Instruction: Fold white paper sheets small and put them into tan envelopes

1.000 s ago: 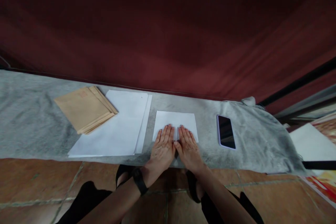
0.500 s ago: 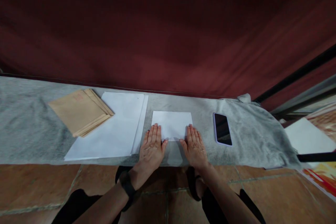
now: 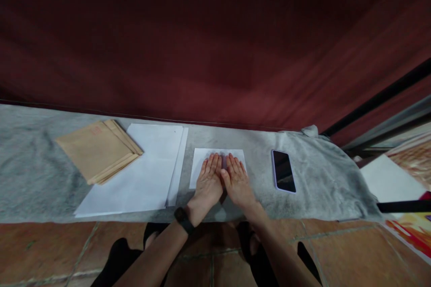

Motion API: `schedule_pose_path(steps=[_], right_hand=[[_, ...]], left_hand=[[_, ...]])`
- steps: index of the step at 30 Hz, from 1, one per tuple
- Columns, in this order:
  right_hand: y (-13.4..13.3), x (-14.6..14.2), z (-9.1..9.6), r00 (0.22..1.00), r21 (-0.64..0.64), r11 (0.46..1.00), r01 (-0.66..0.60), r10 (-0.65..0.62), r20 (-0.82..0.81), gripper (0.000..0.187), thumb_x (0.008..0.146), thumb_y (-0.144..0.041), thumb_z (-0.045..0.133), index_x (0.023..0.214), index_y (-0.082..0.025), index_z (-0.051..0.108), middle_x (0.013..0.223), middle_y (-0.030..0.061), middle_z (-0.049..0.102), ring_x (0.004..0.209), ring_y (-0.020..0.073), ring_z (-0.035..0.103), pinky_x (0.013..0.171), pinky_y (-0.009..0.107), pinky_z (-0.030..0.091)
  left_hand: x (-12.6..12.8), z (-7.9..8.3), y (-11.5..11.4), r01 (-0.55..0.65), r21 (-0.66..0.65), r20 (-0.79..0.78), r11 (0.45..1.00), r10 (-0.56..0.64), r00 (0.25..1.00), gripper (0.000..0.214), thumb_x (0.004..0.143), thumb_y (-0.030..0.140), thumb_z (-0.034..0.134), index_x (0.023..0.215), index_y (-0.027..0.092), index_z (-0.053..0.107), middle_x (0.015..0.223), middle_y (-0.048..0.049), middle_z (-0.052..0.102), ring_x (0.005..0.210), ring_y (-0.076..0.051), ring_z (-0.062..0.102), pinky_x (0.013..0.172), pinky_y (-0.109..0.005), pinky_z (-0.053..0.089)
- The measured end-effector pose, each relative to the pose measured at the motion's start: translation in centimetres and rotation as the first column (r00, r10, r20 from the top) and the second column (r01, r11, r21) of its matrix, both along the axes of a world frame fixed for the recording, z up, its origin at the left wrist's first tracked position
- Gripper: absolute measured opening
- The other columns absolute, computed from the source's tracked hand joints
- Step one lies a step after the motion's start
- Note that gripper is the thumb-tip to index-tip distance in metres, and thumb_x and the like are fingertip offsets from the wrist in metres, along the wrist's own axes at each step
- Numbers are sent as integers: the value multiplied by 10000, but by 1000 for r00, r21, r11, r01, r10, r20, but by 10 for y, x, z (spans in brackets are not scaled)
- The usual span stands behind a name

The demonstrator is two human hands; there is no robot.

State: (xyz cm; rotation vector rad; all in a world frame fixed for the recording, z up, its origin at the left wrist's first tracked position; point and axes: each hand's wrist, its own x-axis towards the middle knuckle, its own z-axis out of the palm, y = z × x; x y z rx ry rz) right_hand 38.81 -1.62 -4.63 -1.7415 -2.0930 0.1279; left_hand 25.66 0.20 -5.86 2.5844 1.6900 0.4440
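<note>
Your left hand and right hand are both flat and open, side by side, palms down over the small white paper. Neither grips anything; can't tell how firmly they press. Paper sits on the gray cloth, between the big white sheets on your left and the phone on your right. Brown envelopes overlap the sheets.

Grey cloth carries envelopes, large sheets, small paper and a phone.
</note>
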Motion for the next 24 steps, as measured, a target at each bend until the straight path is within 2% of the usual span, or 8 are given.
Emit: schedule_pose_path(steps=[6,11,17,24], right_hand=[[18,-11,-9,1000,-61,998,-22,22,13,553,1086,-387,220,1536,-122,401,1601,114,392,1509,232,312,1241,475,267],[23,-10,-16,999,-10,1000,-15,16,42,542,1086,-387,244,1535,-131,408,1585,129,414,1505,245,320,1239,490,251],[28,-6,-24,995,69,997,47,-53,80,578,1076,-414,271,1528,-80,407,1581,181,401,1483,300,355,1207,526,279],[29,7,-34,982,141,980,142,-157,107,628,1076,-446,256,1523,-26,389,1562,234,413,1465,324,379,1185,533,292]], left_hand=[[3,0,16,-11,-33,-57,999,9,998,605,944,133,326,1544,57,337,1610,-182,361,1529,-262,258,1254,-488,241],[-3,-3,23,-43,-35,-38,998,41,998,618,932,124,317,1547,76,340,1606,-170,374,1531,-253,252,1242,-479,255],[-13,-13,27,-105,14,5,994,105,994,607,973,208,303,1554,31,299,1591,-212,373,1518,-268,284,1233,-498,261],[-24,-10,23,-208,34,26,978,207,978,630,1025,375,288,1527,-1,348,1599,-226,338,1515,-298,288,1228,-499,266]])
